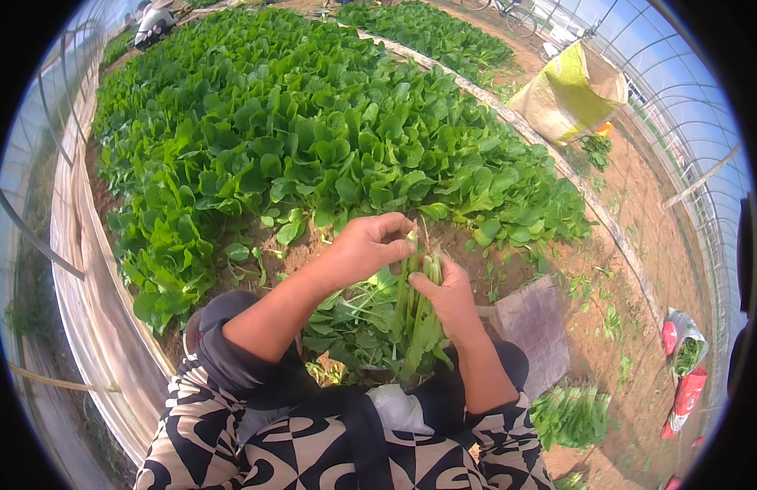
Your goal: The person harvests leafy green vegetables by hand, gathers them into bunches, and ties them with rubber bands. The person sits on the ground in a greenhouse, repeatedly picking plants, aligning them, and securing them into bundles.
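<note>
My right hand (447, 293) grips a few leafy green plants (422, 331) by their pale stems, roots up and leaves hanging down. My left hand (373, 245) pinches the root end of one stem beside them, thumb against the fingers. Thin roots stick up between the two hands. Below, between my knees, lies a heap of picked leafy greens (354, 324). A dense bed of growing greens (329, 135) starts just beyond my hands, with bare soil at its near edge.
A flat board (534, 334) lies beside my right knee, near bundled greens (571, 413). A large yellow-green woven sack (568, 92) stands past the pale strip (574, 171) bordering the bed. Plastic sheeting (90, 257) runs along the left. Another person (154, 24) crouches far left.
</note>
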Demonstrator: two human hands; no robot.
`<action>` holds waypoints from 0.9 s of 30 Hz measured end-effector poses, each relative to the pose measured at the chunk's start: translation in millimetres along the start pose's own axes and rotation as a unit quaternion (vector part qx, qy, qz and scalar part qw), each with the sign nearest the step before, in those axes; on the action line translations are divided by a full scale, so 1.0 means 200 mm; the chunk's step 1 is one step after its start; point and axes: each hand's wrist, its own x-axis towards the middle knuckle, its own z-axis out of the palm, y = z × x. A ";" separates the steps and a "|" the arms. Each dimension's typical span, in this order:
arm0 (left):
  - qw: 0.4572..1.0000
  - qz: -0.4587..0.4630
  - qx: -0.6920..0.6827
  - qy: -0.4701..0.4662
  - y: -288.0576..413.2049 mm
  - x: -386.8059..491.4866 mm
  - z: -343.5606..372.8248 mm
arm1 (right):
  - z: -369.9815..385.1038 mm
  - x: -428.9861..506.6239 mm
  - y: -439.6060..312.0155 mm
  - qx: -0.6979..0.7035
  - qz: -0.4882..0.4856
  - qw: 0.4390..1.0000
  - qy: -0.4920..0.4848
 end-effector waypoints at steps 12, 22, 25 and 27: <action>0.978 -0.008 0.207 0.014 0.07 -0.04 0.03 | 0.06 0.08 0.02 0.133 0.091 0.985 -0.060; 0.976 -0.042 0.215 -0.002 -0.25 -0.41 -0.70 | 0.11 0.14 0.07 -0.020 0.077 0.996 -0.036; 0.830 -0.304 0.454 0.111 -0.80 -0.48 -0.94 | 0.13 0.17 0.08 -0.050 0.099 0.993 -0.037; 0.768 -0.319 0.530 0.164 -1.20 -0.60 -1.08 | 0.12 0.19 0.11 -0.070 0.121 0.989 -0.043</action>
